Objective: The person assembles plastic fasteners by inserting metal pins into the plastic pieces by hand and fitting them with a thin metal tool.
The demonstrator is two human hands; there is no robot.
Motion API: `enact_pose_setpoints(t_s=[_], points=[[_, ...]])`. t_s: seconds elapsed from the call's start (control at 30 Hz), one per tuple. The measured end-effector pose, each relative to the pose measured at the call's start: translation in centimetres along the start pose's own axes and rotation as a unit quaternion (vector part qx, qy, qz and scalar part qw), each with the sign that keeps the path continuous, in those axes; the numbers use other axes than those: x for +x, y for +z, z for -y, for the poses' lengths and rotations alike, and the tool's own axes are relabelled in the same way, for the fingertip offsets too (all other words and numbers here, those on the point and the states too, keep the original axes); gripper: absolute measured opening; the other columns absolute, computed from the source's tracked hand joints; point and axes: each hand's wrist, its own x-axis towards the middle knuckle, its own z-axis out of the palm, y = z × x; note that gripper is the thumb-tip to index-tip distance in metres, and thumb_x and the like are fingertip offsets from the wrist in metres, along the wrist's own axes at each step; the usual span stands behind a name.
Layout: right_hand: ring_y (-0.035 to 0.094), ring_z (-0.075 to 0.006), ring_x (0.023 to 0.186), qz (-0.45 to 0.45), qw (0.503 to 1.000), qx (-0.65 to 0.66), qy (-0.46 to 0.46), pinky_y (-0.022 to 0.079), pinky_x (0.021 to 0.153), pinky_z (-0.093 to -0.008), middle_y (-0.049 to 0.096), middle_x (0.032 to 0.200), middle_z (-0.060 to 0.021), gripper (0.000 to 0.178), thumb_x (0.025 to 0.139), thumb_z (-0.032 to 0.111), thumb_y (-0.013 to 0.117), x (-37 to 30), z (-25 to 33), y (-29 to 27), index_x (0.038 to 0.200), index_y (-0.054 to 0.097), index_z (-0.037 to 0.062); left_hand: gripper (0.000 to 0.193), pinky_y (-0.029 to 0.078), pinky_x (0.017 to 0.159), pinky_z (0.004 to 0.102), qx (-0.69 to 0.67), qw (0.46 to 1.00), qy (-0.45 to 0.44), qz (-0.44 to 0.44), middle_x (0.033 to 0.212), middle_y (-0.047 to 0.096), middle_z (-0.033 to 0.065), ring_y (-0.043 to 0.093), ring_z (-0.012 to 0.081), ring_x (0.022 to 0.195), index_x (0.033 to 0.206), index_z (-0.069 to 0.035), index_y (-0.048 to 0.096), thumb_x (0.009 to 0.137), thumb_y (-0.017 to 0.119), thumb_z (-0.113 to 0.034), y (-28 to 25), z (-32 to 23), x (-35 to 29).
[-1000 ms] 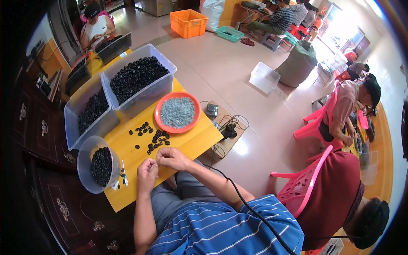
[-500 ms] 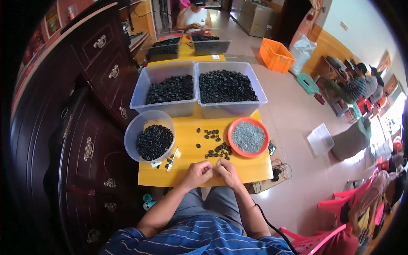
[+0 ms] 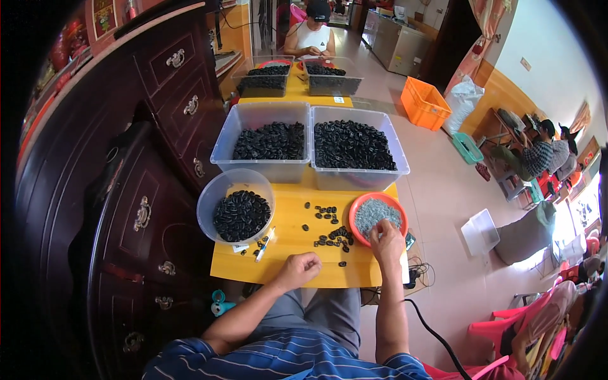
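Observation:
My right hand (image 3: 387, 243) is over the near edge of a round red dish (image 3: 356, 235), its fingertips pinched at the small grey pieces (image 3: 373, 213) heaped inside. Whatever lies between those fingertips is too small to see. Above the front edge of the yellow table, my left hand (image 3: 300, 271) stays curled, and its fingers hide anything in them. Small black oval pieces (image 3: 332, 238) lie loose on the tabletop left of the dish, with one black piece (image 3: 342, 264) lying apart between my hands. More black pieces (image 3: 241, 216) fill part of a round clear tub at the left.
Two clear rectangular bins (image 3: 266, 166) (image 3: 361, 179) of black pieces stand behind. A white pen (image 3: 263, 247) lies beside the round tub. Dark wooden drawers (image 3: 158, 209) border the left side. Across the table a person (image 3: 310, 41) works with both hands; other people sit at the right.
My right hand has left my left hand and reached right and forward to the red dish. The left hand stays curled near the table edge. The whole view has shifted slightly.

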Motion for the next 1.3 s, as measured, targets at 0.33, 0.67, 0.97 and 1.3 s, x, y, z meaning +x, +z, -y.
enact_pose_setpoints(t_s=[0.33, 0.67, 0.97, 1.3], points=[[0.069, -0.0369, 0.086, 0.039, 0.996, -0.062, 0.051, 0.056, 0.074, -0.0497, 0.068, 0.095, -0.0148, 0.011, 0.084, 0.018, 0.069, -0.7, -1.6, 1.0, 0.089, 0.071, 0.0082, 0.005, 0.044, 0.061, 0.0190, -0.004, 1.000, 0.014, 0.009, 0.077, 0.057, -0.0070, 0.051, 0.0004, 0.068, 0.092, -0.001, 0.065, 0.094, 0.066, -0.005, 0.3, -0.4, -0.6], [0.057, -0.0057, 0.069, 0.192, 0.824, 0.513, 0.147, 0.047, 0.064, -0.0242, 0.064, 0.079, 0.0011, 0.018, 0.100, 0.019, 0.066, -8.1, 4.1, 1.0, 0.092, 0.066, 0.0025, 0.008, 0.043, 0.058, 0.0202, -0.013, 1.000, -0.003, -0.001, 0.075, 0.056, -0.0066, 0.049, 0.0010, 0.066, 0.089, -0.001, 0.065, 0.094, 0.066, -0.007, 1.4, -0.6, -1.2], [0.055, -0.0071, 0.068, 0.283, 0.759, 0.559, 0.177, 0.043, 0.062, -0.0216, 0.062, 0.077, 0.0012, 0.016, 0.103, 0.020, 0.062, -12.7, 6.1, 2.1, 0.094, 0.064, 0.0062, 0.006, 0.046, 0.055, 0.0307, 0.083, 0.989, 0.108, -0.065, 0.065, 0.062, 0.0069, 0.058, 0.0114, 0.058, 0.085, -0.002, 0.064, 0.089, 0.066, -0.007, 1.9, -0.5, -2.2], [0.056, -0.0066, 0.068, 0.371, 0.750, 0.506, 0.211, 0.045, 0.064, -0.0205, 0.062, 0.078, 0.0026, 0.021, 0.104, 0.025, 0.060, -16.8, 6.8, 1.2, 0.092, 0.064, 0.0084, 0.006, 0.048, 0.057, 0.0337, 0.096, 0.972, 0.151, -0.152, 0.067, 0.063, 0.0107, 0.062, 0.0181, 0.059, 0.082, -0.002, 0.063, 0.083, 0.068, -0.005, 2.8, -0.1, -8.1]])
